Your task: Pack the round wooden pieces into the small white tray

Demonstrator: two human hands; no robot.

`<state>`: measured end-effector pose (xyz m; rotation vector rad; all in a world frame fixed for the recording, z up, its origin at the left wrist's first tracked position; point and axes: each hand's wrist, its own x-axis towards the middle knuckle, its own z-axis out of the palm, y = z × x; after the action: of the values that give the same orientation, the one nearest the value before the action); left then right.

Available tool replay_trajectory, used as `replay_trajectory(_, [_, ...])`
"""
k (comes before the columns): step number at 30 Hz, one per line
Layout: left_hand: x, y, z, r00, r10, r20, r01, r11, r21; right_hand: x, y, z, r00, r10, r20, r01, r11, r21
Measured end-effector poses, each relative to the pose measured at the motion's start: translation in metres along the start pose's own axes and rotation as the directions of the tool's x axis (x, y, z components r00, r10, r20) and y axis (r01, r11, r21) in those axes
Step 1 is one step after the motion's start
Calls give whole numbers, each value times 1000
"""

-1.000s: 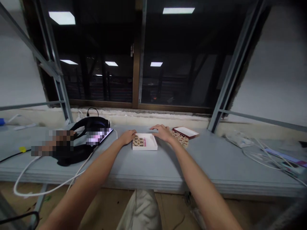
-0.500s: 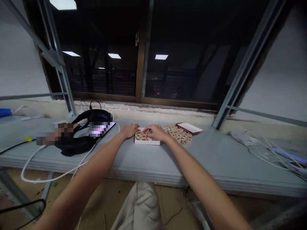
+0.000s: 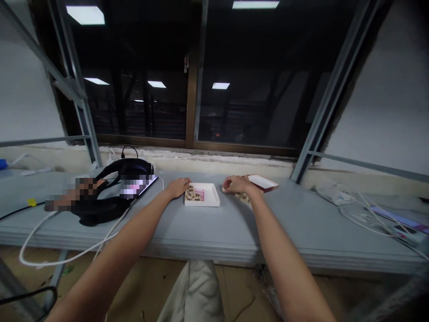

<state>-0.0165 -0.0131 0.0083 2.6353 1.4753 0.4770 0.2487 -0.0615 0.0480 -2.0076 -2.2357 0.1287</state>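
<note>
A shallow white box [image 3: 212, 203] lies on the grey table. Round wooden chess pieces [image 3: 193, 197] with dark characters fill its left part, next to a pink printed paper [image 3: 200, 193]. My left hand [image 3: 179, 188] curls at the box's left wall, gripping its edge. To the right, my right hand [image 3: 237, 183] is off the box, its fingers pinched on a small pale piece [image 3: 224, 189] that looks like a chess piece. Below its palm and wrist, loose chess pieces [image 3: 244, 197] lie in a group, mostly hidden by the hand and forearm.
A red-edged box lid [image 3: 264, 182] lies open side up behind the loose pieces. Black headphones [image 3: 100, 205], a lit phone [image 3: 142, 185] and a white cable [image 3: 63, 264] occupy the left. Plastic wrapping and cables [image 3: 348, 205] lie at right. A metal frame [image 3: 310, 147] rises at the back.
My right hand has left the box and moved right, over the loose pieces. The box's right part is now uncovered. My left hand stays at the box's left side. The view has shifted slightly.
</note>
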Motion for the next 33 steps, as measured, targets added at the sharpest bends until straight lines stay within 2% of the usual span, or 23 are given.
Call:
replay_trajectory(6, [0,-1,0,1000,-7,16,7,1000,5,2,-5,1,996,30,-80,-34,998,-49])
replay_trajectory(9, [-1,-1,0,1000,-3,10,3,1000,7,5,-18,5,988,-126,-85,132,989,69])
replay_trajectory(12, [-1,0,1,1000,0,3,0,1000,-4,8,-41,18,928,-366,-72,373,902,216])
replay_trajectory(14, [-2,0,0,1000,-1,2,1,1000,-14,9,-55,27,895,-444,-45,441,864,241])
replay_trajectory(18, [-3,1,0,1000,-6,-5,6,1000,-29,7,-66,35,889,-451,-77,456,864,215])
replay_trajectory(22, [-2,1,1,1000,11,-15,-12,999,-42,7,-67,35,878,-469,-92,476,837,272])
replay_trajectory(30, [-1,0,0,1000,-4,-1,4,1000,-27,8,-58,26,914,-392,-108,405,853,329])
replay_trajectory(33, [-1,1,0,1000,4,-4,-4,999,-40,8,-57,28,912,-398,-99,408,853,325])
